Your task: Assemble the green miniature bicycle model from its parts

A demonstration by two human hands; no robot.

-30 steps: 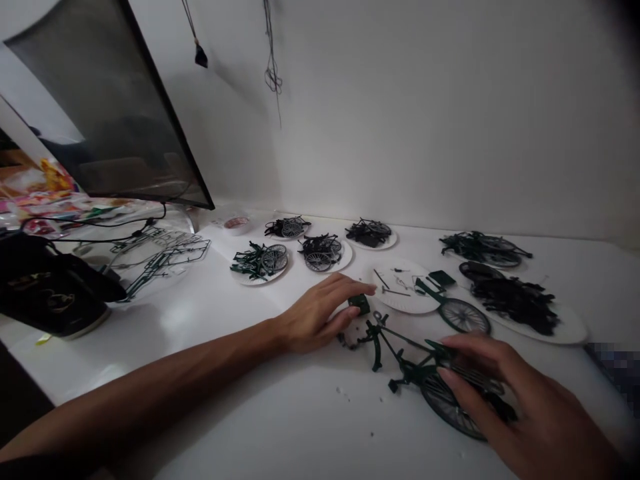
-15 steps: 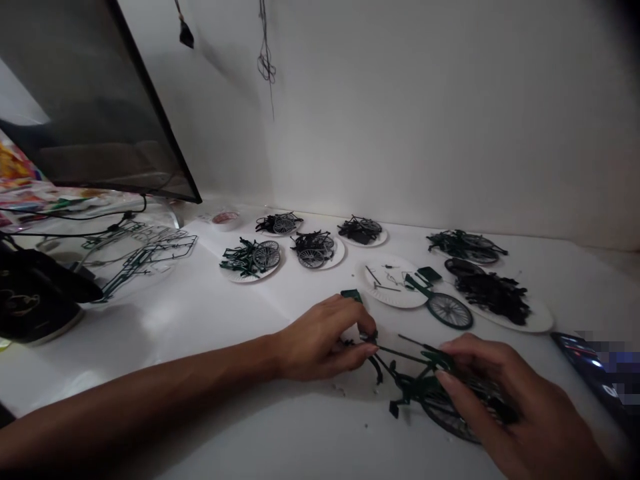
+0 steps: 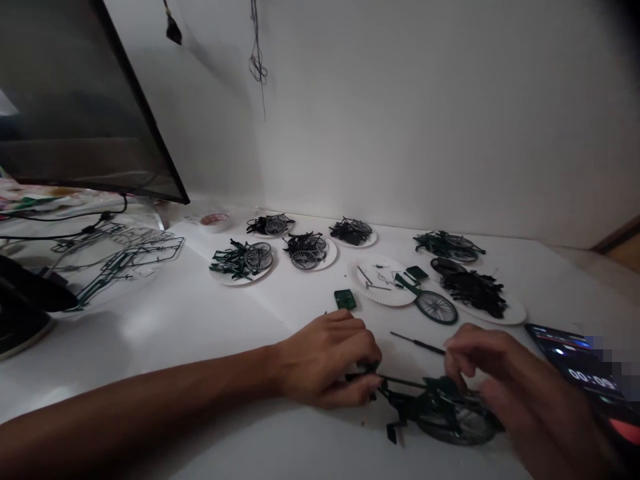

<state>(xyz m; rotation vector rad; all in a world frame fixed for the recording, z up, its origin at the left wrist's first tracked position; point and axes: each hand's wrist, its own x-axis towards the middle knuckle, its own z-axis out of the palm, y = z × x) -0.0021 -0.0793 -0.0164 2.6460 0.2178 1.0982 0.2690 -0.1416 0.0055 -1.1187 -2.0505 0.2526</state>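
My left hand (image 3: 325,360) grips the front end of a dark green model bicycle (image 3: 430,407) lying low on the white table. My right hand (image 3: 510,380) is blurred over the rear of the bicycle, its fingers curled on the frame. Its rear wheel shows below that hand. A thin dark rod (image 3: 417,343), like a small screwdriver, reaches my right fingertips. A small green square part (image 3: 345,300) lies on the table above my left hand, not touching it. A spoked wheel on a green fork (image 3: 435,307) lies further back.
Several paper plates (image 3: 383,283) hold sorted bicycle parts across the back of the table. A phone (image 3: 575,363) with a lit timer lies at the right. Plastic sprue frames (image 3: 125,263), a monitor (image 3: 75,100) and a dark object (image 3: 20,300) stand at the left.
The small green square part has left my left hand and lies on the table. My left hand now grips the bicycle's front. The bicycle has turned, and the view has shifted, bringing the phone further in.
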